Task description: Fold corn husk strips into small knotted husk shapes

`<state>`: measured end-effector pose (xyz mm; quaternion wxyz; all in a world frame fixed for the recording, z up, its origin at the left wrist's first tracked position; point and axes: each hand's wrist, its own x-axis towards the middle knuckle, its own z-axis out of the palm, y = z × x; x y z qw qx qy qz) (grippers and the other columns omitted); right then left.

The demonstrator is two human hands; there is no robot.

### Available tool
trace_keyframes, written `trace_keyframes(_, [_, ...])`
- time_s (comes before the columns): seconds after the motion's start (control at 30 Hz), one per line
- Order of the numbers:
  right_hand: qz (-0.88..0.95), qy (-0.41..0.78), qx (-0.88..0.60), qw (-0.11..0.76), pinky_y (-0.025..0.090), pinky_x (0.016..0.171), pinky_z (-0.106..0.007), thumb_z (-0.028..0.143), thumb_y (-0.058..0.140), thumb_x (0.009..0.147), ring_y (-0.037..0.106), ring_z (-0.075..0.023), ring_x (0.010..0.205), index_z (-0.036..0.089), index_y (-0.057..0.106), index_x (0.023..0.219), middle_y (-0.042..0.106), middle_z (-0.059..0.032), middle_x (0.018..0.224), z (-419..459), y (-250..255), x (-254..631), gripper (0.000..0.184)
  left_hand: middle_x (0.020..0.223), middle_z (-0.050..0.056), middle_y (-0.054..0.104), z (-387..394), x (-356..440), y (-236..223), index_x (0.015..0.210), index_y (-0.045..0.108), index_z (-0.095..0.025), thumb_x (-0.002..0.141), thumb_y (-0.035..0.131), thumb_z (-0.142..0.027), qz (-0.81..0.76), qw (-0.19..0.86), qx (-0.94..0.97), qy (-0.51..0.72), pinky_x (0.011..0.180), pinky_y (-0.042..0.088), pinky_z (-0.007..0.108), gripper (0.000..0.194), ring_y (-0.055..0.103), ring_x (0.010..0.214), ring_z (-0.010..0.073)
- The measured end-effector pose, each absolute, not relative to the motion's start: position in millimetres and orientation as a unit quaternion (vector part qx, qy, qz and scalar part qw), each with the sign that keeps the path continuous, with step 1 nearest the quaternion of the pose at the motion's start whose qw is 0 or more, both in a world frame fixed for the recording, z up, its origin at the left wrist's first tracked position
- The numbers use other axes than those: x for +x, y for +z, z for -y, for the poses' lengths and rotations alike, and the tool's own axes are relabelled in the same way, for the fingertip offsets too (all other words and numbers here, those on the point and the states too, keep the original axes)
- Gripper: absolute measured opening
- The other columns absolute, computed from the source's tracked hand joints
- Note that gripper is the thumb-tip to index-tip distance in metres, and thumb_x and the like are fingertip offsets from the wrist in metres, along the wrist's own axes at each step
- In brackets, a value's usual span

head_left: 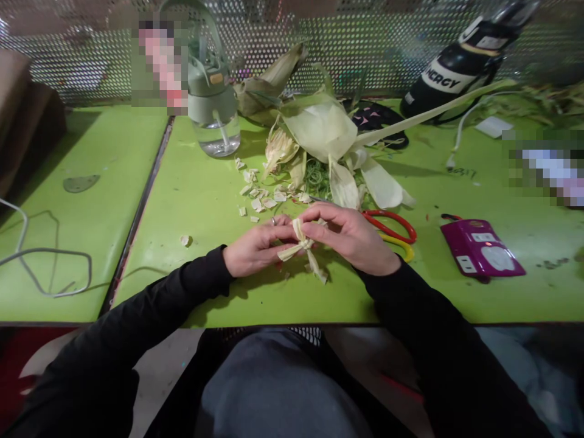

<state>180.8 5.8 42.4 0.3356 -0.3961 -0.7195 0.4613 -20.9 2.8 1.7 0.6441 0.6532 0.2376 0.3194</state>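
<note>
Between my two hands is a small knotted figure of pale corn husk strips (306,244), its loose ends sticking out to the left and downward. My left hand (255,248), with a ring on one finger, closes on it from the left. From the right, the thumb and fingers of my right hand (351,237) pinch its upper strip. Just behind my hands lie cut husk scraps (262,198) and larger corn husks (319,125) with some green string (318,176). Scissors with red and yellow handles (392,225) rest partly under my right hand.
A water bottle (213,115) stands at the back left, a black bottle (451,73) leans at the back right. A purple power strip (482,248) lies right, a white cable (474,115) behind it. A grey cable (86,267) loops left. Perforated metal (109,67) borders the back.
</note>
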Motion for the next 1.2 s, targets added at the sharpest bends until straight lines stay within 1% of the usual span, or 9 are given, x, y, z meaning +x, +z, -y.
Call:
trace_keyframes(0.1, [0.728,0.44,-0.393,0.349,0.047,0.08,-0.033,0.037,0.074,0.084,0.061,-0.0166,0.082,0.022,0.07,0.085,0.068,-0.0012,0.088,-8.8,39.1,186.0,0.016,0.086,0.003,0.061,-1.4,-22.3,4.9,0.104,0.068,-0.014,0.095,0.059,-0.039,-0.256,0.649,0.659,0.283,0.041,0.047,0.013,0.029,0.055,0.056,0.0049])
trace_keyframes(0.2, [0.716,0.459,-0.388,0.356,0.047,0.076,-0.032,0.038,0.075,0.084,0.06,-0.0151,0.079,0.022,0.069,0.086,0.066,0.0002,0.085,-8.8,36.9,186.8,0.017,0.079,0.003,0.064,-0.1,-21.9,6.5,0.11,0.064,-0.013,0.098,0.054,-0.044,-0.243,0.676,0.641,0.268,0.052,0.055,0.018,0.035,0.062,0.059,0.0077])
trace_keyframes(0.27, [0.703,0.474,-0.386,0.364,0.046,0.073,-0.03,0.039,0.075,0.084,0.058,-0.0138,0.075,0.022,0.067,0.084,0.064,0.0012,0.082,-6.8,37.7,184.4,0.018,0.076,0.002,0.062,0.5,-20.5,7.0,0.108,0.065,-0.011,0.097,0.054,-0.046,-0.242,0.655,0.652,0.294,0.06,0.058,0.02,0.038,0.063,0.063,0.0087])
trace_keyframes(0.37, [0.676,0.49,-0.392,0.386,0.045,0.07,-0.03,0.039,0.074,0.086,0.055,-0.0126,0.07,0.023,0.065,0.083,0.06,0.0026,0.078,-2.3,40.3,179.5,0.019,0.074,0.001,0.058,1.0,-19.3,9.2,0.105,0.067,-0.012,0.1,0.049,-0.044,-0.24,0.587,0.703,0.323,0.057,0.054,0.018,0.038,0.059,0.06,0.0073])
trace_keyframes(0.53, [0.656,0.468,-0.423,0.414,0.045,0.068,-0.031,0.041,0.075,0.084,0.053,-0.013,0.068,0.023,0.065,0.082,0.059,0.0021,0.077,4.3,41.0,175.4,0.021,0.077,0.001,0.059,1.7,-21.4,13.6,0.101,0.068,-0.013,0.101,0.047,-0.025,-0.206,0.435,0.802,0.354,0.06,0.05,0.018,0.025,0.055,0.06,0.0065])
trace_keyframes(0.73, [0.654,0.472,-0.419,0.417,0.046,0.071,-0.031,0.045,0.076,0.083,0.054,-0.0134,0.072,0.023,0.065,0.081,0.06,0.0016,0.079,3.6,35.5,172.8,0.024,0.084,0.005,0.065,1.6,-21.6,7.3,0.105,0.066,-0.014,0.098,0.047,-0.017,-0.189,0.328,0.851,0.365,0.071,0.053,0.023,0.021,0.063,0.075,0.0122])
trace_keyframes(0.97, [0.654,0.47,-0.442,0.394,0.05,0.067,-0.028,0.049,0.069,0.088,0.06,-0.0134,0.073,0.021,0.067,0.1,0.067,-0.001,0.086,-2.5,37.1,179.0,0.031,0.07,0.0,0.063,2.6,-19.1,9.5,0.092,0.062,-0.013,0.099,0.052,-0.03,-0.309,0.445,0.755,0.369,0.061,0.05,0.021,0.021,0.06,0.058,0.0087])
trace_keyframes(1.1, [0.712,0.401,-0.434,0.38,0.051,0.067,-0.028,0.042,0.074,0.085,0.06,-0.0134,0.07,0.022,0.068,0.091,0.069,-0.0001,0.083,-1.4,41.7,183.3,0.022,0.072,0.002,0.064,1.2,-22.8,14.0,0.092,0.059,-0.013,0.1,0.05,-0.036,-0.304,0.481,0.737,0.365,0.061,0.051,0.021,0.025,0.063,0.061,0.0095])
trace_keyframes(1.2, [0.752,0.339,-0.426,0.373,0.052,0.07,-0.031,0.037,0.069,0.09,0.062,-0.0152,0.071,0.023,0.066,0.086,0.069,-0.0009,0.082,0.2,43.9,183.5,0.015,0.074,0.002,0.062,-1.4,-26.5,18.2,0.097,0.062,-0.013,0.101,0.048,-0.034,-0.272,0.449,0.772,0.359,0.062,0.051,0.021,0.025,0.061,0.062,0.0087])
